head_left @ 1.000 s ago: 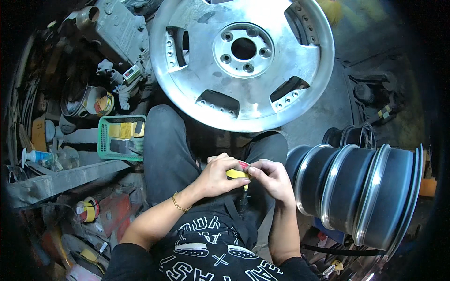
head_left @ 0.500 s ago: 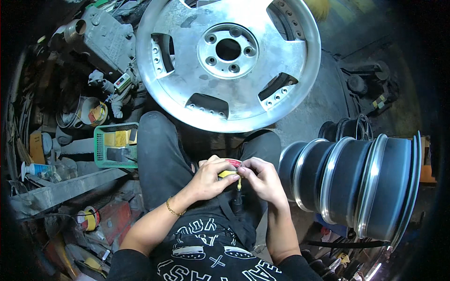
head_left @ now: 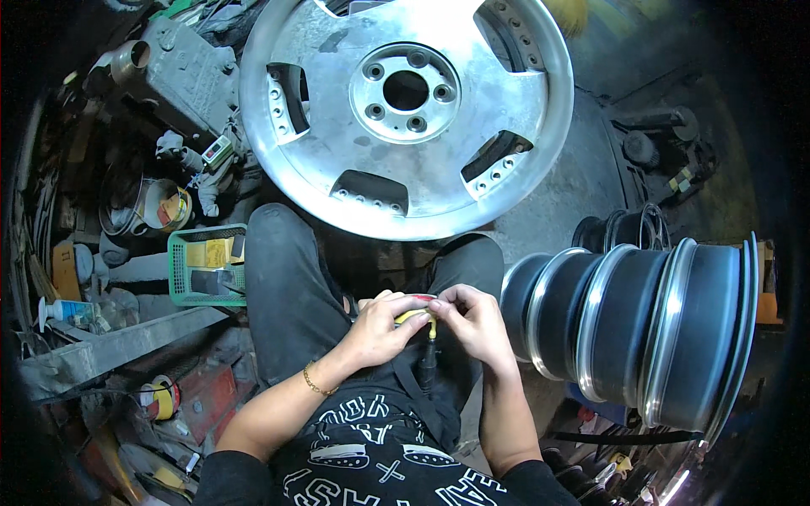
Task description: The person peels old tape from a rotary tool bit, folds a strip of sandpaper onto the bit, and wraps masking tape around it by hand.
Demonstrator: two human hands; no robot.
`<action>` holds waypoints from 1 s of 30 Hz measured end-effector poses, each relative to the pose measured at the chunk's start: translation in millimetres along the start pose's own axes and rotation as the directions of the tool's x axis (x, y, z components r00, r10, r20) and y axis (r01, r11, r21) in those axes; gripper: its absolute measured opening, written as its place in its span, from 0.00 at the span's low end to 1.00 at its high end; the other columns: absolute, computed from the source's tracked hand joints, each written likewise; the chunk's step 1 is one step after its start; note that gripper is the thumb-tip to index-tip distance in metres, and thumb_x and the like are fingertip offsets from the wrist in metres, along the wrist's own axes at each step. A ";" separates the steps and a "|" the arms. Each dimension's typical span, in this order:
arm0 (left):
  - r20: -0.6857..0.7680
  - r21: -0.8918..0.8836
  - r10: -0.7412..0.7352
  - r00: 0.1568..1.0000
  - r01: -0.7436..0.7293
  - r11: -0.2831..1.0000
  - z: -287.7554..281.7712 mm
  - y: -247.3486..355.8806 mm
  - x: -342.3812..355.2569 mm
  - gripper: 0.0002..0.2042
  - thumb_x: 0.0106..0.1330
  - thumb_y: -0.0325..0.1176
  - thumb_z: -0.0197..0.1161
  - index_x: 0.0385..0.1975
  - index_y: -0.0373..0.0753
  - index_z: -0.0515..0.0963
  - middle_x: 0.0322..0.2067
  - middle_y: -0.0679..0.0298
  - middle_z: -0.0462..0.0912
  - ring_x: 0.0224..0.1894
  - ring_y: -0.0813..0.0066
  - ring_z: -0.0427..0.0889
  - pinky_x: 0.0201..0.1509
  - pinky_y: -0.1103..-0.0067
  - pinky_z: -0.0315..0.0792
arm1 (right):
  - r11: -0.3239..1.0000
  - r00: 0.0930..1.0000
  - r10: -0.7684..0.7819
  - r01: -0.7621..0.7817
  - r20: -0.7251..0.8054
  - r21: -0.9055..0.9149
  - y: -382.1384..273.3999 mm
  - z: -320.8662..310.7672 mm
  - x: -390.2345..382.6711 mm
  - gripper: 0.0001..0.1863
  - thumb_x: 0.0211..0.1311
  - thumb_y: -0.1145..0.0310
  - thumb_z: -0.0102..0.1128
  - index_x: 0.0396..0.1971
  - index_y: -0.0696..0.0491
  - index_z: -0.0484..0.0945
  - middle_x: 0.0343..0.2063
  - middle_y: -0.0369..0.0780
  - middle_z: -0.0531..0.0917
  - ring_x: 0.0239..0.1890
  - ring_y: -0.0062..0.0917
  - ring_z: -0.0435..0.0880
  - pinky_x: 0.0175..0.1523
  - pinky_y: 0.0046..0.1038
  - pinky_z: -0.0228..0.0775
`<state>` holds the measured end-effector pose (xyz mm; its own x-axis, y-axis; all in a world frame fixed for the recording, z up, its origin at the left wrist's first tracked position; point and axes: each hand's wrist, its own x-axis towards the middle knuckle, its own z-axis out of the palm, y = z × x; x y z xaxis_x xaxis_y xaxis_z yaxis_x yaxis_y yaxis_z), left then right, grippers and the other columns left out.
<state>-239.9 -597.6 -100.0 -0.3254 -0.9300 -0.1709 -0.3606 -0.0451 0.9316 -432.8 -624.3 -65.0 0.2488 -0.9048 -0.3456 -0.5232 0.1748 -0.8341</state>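
Above my lap, my left hand (head_left: 381, 329) closes around a small round thing (head_left: 408, 318) with a yellow edge and red on its top. Much of it is hidden by my fingers, so its kind is unclear. My right hand (head_left: 474, 327) pinches at its right side, thumb and fingertips together. From there a narrow yellow piece (head_left: 433, 329) hangs down and meets a dark, slim cylinder (head_left: 429, 358) between my thighs. Just beyond my knees lies a large silver wheel rim (head_left: 329, 156), its face up.
Several rims (head_left: 624, 329) stand in a row on their sides at my right. To the left are a green basket (head_left: 173, 274) with yellow and dark pads, a bucket (head_left: 181, 221), a metal beam (head_left: 118, 346) and a grey dusty machine (head_left: 190, 80).
Both hands stay together over my lap, with the round thing tilted slightly and less of its red top showing. The surroundings shift a little to the left as the view moves.
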 end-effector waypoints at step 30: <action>0.116 0.088 0.093 0.989 -0.104 0.991 4.5 -9.7 -6.9 0.17 0.71 0.41 0.56 0.52 0.39 0.79 0.39 0.54 0.84 0.44 0.59 0.81 0.50 0.67 0.68 | 0.991 0.994 -0.086 0.079 0.066 0.108 -5.7 -2.4 -6.0 0.09 0.61 0.70 0.63 0.31 0.62 0.81 0.25 0.44 0.81 0.28 0.28 0.81 0.35 0.29 0.70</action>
<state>-238.1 -589.2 -109.3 -0.4569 -0.8814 -0.1196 -0.4003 0.0837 0.9125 -433.3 -620.8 -57.2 0.3462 -0.8889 -0.3001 -0.4110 0.1439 -0.9002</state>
